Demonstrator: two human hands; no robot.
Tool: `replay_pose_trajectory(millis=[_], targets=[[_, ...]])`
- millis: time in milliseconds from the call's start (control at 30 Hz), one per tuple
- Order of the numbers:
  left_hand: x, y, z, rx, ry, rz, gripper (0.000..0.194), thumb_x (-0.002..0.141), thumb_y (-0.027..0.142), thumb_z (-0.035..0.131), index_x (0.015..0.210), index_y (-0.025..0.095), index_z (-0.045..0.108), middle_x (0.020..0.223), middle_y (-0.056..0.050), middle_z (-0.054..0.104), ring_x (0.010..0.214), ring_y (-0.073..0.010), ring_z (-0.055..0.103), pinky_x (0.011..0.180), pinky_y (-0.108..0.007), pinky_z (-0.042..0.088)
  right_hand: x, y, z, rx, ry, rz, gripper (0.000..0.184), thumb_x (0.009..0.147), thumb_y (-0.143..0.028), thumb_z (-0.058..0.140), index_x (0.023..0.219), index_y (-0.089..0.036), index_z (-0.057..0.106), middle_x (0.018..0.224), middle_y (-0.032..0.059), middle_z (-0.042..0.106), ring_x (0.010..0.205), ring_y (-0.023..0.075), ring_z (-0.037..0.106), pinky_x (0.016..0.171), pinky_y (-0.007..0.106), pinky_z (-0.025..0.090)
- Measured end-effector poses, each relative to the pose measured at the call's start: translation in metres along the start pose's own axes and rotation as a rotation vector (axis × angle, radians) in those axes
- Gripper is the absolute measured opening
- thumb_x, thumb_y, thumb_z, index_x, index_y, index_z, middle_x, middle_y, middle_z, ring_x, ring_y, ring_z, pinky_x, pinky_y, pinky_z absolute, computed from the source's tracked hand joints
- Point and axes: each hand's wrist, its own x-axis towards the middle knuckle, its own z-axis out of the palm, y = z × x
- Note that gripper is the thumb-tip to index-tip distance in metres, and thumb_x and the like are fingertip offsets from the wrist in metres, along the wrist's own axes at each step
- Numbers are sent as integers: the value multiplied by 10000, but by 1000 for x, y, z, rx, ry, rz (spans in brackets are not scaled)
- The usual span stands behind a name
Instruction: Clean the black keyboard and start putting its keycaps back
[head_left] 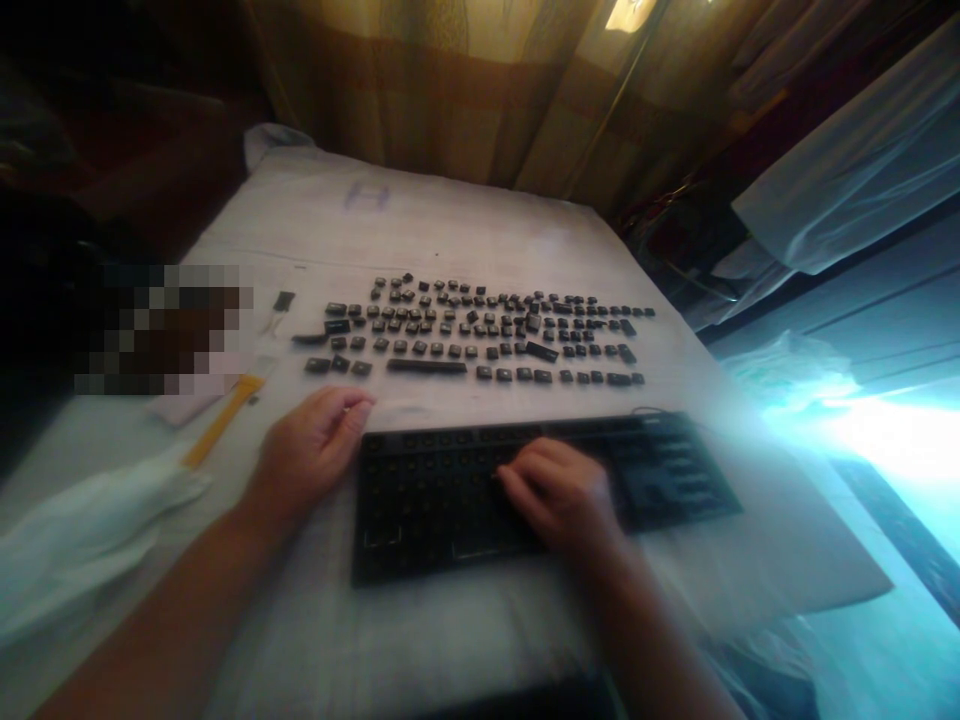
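Note:
A black keyboard [427,500] with its keycaps removed lies on the white-covered table. My right hand [559,490] is over the middle of it, its fingers curled and pinched together at the key sockets. Whatever is between those fingertips is hidden. My left hand [319,430] rests beside the keyboard's upper left corner, thumb and forefinger pressed together. I cannot make out anything held there. Beyond the keyboard, loose black keycaps [450,325] are spread in rough rows, with the long spacebar [426,367] in the nearest row.
Left of my left hand lie a yellow T-shaped strip [217,425], a crumpled white cloth [90,530], a pink item [195,395] and a small dark piece with pale prongs [283,302]. A curtain [450,90] hangs behind the table. Bright light glares from the right.

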Motion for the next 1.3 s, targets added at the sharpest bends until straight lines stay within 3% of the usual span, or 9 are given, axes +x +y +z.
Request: replay_pose_trajectory(millis=[367, 667, 800, 967, 1300], targets=[[-1, 0, 1, -11, 8, 14, 319, 943, 471, 445, 965, 236, 661, 942, -34, 723, 862, -221, 680, 792, -341, 531, 2, 1, 3, -76, -5, -22, 419, 968, -215, 547, 553, -202, 491, 577, -10, 512, 524, 106, 473, 517, 232, 356], [-1, 1, 0, -3, 1, 0, 319, 934, 475, 442, 962, 242, 658, 963, -37, 734, 874, -226, 689, 799, -342, 541, 1, 2, 4, -107, -1, -44, 461, 984, -238, 534, 528, -211, 475, 548, -13, 491, 505, 117, 463, 517, 249, 348], [-1, 0, 1, -4, 7, -1, 320, 932, 475, 441, 956, 240, 657, 968, -41, 735, 881, -228, 690, 794, -343, 545, 1, 1, 5, -127, -13, -31, 397, 988, -256, 540, 595, -209, 575, 599, 6, 570, 544, 129, 522, 540, 253, 383], [-1, 0, 1, 3, 8, 2, 320, 936, 462, 445, 962, 230, 665, 953, -43, 734, 865, -225, 691, 779, -333, 542, -1, 2, 5, -123, -28, 23, 205, 1000, -285, 544, 915, -205, 713, 798, 42, 700, 706, 159, 647, 662, 260, 480], [0, -1, 3, -11, 16, -3, 304, 923, 445, 458, 961, 231, 671, 937, -36, 733, 816, -210, 679, 764, -328, 537, 0, -3, 2, -127, -73, -51, 245, 967, -198, 465, 838, -194, 673, 809, 62, 697, 728, 173, 630, 679, 286, 501]])
